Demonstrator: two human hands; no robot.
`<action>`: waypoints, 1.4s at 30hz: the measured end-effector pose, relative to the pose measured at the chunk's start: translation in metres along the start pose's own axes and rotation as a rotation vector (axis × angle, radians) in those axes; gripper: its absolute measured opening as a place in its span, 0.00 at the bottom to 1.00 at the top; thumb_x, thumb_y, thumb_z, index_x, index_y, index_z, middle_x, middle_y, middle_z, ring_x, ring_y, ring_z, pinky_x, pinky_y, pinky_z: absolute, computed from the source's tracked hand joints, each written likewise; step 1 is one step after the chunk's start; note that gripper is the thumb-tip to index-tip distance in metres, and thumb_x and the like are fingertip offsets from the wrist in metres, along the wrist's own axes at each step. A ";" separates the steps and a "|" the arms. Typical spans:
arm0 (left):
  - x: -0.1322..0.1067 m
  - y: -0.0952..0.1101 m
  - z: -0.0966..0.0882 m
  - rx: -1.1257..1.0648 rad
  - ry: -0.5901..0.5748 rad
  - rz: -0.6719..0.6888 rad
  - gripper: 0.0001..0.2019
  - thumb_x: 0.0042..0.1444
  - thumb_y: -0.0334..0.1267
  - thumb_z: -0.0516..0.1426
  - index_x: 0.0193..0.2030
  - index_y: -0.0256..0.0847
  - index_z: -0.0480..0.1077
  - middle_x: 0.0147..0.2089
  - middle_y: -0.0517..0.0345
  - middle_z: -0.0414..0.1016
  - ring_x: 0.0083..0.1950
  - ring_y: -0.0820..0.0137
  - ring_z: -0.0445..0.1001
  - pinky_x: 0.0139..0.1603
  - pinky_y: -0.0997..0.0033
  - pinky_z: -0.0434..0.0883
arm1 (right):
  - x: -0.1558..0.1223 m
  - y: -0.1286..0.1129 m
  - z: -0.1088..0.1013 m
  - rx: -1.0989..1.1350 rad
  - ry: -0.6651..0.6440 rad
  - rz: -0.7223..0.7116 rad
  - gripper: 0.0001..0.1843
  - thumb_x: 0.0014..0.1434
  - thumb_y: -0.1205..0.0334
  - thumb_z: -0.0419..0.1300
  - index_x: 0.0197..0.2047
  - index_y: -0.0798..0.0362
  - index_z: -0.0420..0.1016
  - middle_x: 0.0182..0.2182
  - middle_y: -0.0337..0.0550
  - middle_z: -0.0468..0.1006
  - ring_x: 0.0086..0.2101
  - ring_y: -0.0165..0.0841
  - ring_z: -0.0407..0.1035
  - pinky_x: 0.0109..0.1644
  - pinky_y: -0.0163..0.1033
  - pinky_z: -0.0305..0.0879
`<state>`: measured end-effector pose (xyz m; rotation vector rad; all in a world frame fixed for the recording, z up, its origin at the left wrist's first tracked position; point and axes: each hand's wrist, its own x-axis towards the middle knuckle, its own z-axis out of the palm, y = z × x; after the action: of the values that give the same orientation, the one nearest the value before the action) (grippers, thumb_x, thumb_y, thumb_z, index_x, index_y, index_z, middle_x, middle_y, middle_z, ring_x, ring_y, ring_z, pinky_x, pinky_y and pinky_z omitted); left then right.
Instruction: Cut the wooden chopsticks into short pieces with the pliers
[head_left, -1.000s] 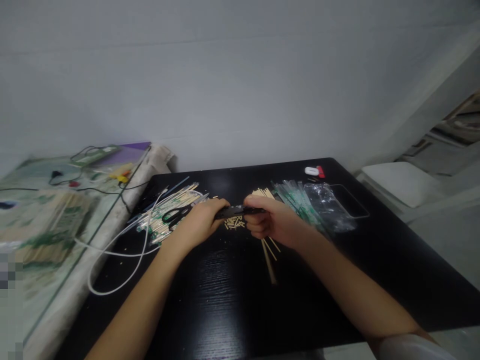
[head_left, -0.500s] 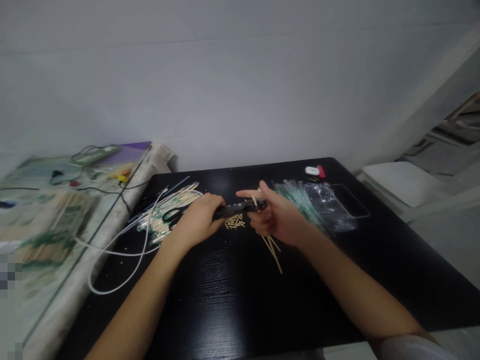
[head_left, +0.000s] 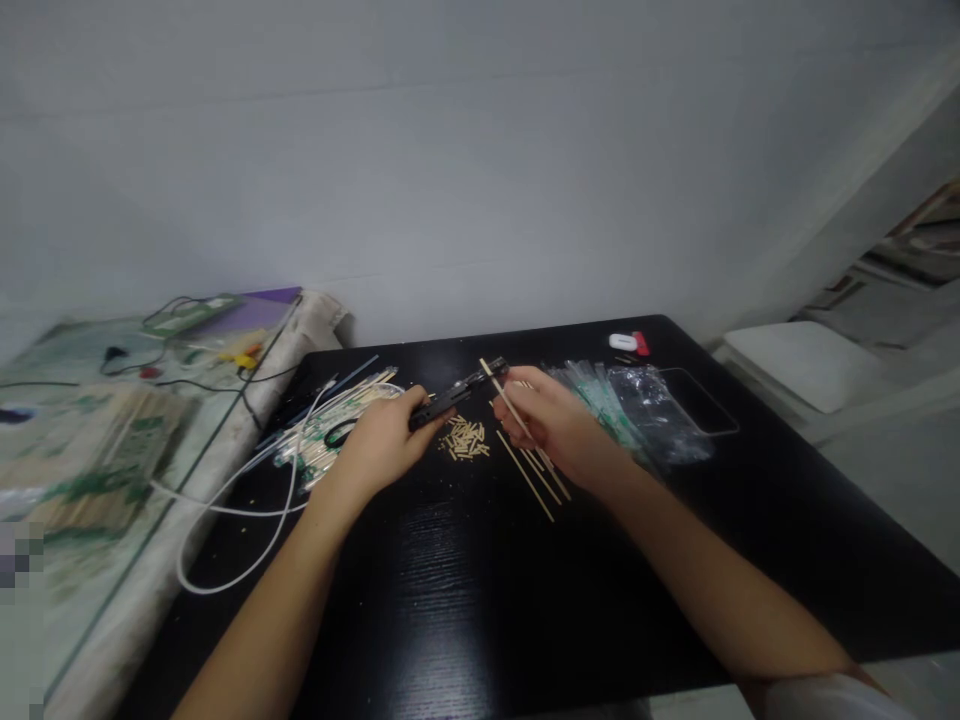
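My left hand (head_left: 382, 435) is closed on the black handle of a narrow hand tool (head_left: 442, 402); its exact kind is unclear. The tool's far end reaches up and right to my right hand (head_left: 559, 420). Pinched in my right fingers is a thin wooden stick (head_left: 501, 388), slanting across the tool's tip. Whether the tool grips the stick I cannot tell. Below the right hand several more wooden sticks (head_left: 531, 478) lie on the black table (head_left: 465, 590). Between the hands is a pile of short cut stick pieces (head_left: 466, 438).
Left of my left hand lie wrapped sticks (head_left: 319, 455), a black scissors handle (head_left: 339, 432) and a looped white cable (head_left: 289, 510). On the right are clear plastic wrappers (head_left: 600, 395), a phone (head_left: 697, 400) and a white case (head_left: 622, 342). A glass-topped table (head_left: 82, 620) adjoins on the left.
Both hands shifted slightly, and the tool's far end tilted up. The right index finger, stretched out before, is now bent around a stick. Sticks below the right hand now lie spread apart.
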<state>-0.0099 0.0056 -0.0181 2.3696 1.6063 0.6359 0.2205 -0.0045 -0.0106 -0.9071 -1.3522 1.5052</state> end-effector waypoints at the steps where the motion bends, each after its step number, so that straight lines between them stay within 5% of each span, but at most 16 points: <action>1: 0.000 0.001 0.000 0.002 0.012 -0.007 0.16 0.67 0.49 0.55 0.31 0.44 0.64 0.25 0.62 0.69 0.25 0.69 0.65 0.31 0.70 0.56 | -0.001 0.001 0.001 -0.010 0.045 -0.013 0.13 0.65 0.51 0.61 0.47 0.50 0.68 0.30 0.38 0.72 0.24 0.27 0.59 0.26 0.36 0.56; 10: -0.004 0.004 0.002 0.026 0.044 0.026 0.05 0.64 0.42 0.57 0.41 0.43 0.68 0.33 0.56 0.76 0.33 0.63 0.73 0.35 0.67 0.62 | 0.000 0.007 0.005 -0.035 0.193 -0.116 0.11 0.58 0.54 0.66 0.36 0.52 0.73 0.27 0.38 0.76 0.23 0.25 0.62 0.25 0.35 0.56; 17: -0.005 0.008 0.006 0.001 0.077 0.029 0.06 0.62 0.38 0.56 0.44 0.43 0.67 0.39 0.52 0.77 0.40 0.60 0.74 0.40 0.62 0.66 | -0.005 0.001 0.006 -0.102 0.172 -0.120 0.10 0.61 0.55 0.63 0.34 0.52 0.73 0.21 0.33 0.70 0.21 0.25 0.58 0.23 0.35 0.54; 23: -0.006 0.010 0.005 -0.015 0.087 0.034 0.06 0.62 0.38 0.56 0.45 0.43 0.67 0.39 0.52 0.77 0.40 0.61 0.74 0.41 0.61 0.67 | -0.004 0.001 0.005 -0.105 0.174 -0.131 0.07 0.59 0.57 0.65 0.36 0.50 0.73 0.29 0.41 0.79 0.24 0.27 0.62 0.26 0.37 0.58; 42: -0.005 0.007 0.002 -0.050 0.105 0.099 0.05 0.60 0.34 0.57 0.43 0.43 0.67 0.38 0.54 0.75 0.39 0.63 0.73 0.41 0.64 0.66 | -0.004 0.003 -0.001 -0.096 0.062 -0.100 0.13 0.63 0.51 0.66 0.35 0.51 0.77 0.28 0.40 0.77 0.24 0.26 0.60 0.26 0.36 0.54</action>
<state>-0.0042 -0.0016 -0.0184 2.4288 1.5017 0.8232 0.2224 -0.0079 -0.0138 -0.9241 -1.4138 1.3358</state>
